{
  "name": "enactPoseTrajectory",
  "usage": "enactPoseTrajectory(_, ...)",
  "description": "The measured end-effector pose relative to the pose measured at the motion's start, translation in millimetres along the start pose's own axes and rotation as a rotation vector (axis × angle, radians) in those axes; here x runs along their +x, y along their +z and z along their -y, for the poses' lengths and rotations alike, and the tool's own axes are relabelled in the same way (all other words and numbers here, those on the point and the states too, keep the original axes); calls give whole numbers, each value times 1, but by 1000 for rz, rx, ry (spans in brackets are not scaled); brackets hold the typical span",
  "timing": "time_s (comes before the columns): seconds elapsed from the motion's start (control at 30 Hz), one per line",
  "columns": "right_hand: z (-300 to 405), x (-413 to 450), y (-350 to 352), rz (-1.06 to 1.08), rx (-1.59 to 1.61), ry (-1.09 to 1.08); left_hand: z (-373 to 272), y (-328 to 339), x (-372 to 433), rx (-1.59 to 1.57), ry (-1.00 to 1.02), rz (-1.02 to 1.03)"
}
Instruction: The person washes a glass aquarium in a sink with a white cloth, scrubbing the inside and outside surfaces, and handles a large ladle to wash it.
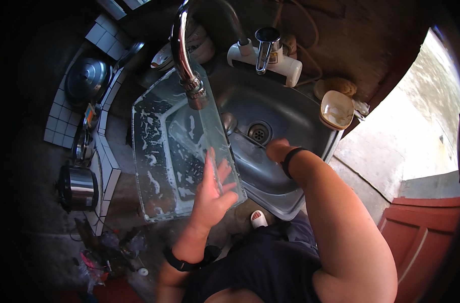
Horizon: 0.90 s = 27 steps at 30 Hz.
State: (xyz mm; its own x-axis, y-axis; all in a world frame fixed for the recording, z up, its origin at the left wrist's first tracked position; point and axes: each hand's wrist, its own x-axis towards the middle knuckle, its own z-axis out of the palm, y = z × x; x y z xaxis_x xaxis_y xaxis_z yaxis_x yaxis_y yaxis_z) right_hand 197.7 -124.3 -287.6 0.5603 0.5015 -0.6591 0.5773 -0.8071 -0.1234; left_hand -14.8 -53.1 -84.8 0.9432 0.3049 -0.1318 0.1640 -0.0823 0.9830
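A clear glass tank point(165, 151), streaked with white suds, rests tilted over the left side of a stainless steel sink point(286, 113). My left hand point(213, 193) is at its near right wall, with fingers on both sides of the glass. Down in the basin is my right hand point(278, 147), fingers mostly hidden by the wrist. A metal ladle point(229, 123) lies by the drain, its handle running to that hand; whether I grip it cannot be seen. The curved chrome spout point(183, 49) hangs above the tank, and the white faucet body point(268, 62) is behind the basin.
A soap-marked dish point(336, 110) sits on the sink's back right corner, near a brown sponge point(340, 86). Stacked bowls point(199, 45) stand behind the tank. On the tiled counter at left are a lidded pan point(88, 79) and a metal pot point(77, 187). Plastic litter point(93, 265) lies low left.
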Motion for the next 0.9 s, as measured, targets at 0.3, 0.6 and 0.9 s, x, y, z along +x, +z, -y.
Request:
enactPoseTrajectory(0.3, 16, 11, 0, 52, 167, 86, -1, 1, 2, -19, -8, 6)
enactPoseTrajectory(0.6, 32, -3, 13, -180, 227, 11, 1, 2, 1, 17, 22, -50)
enactPoseTrajectory(0.9, 34, -16, -6, -116, 217, -15, 4, -1, 1, -5, 20, -14)
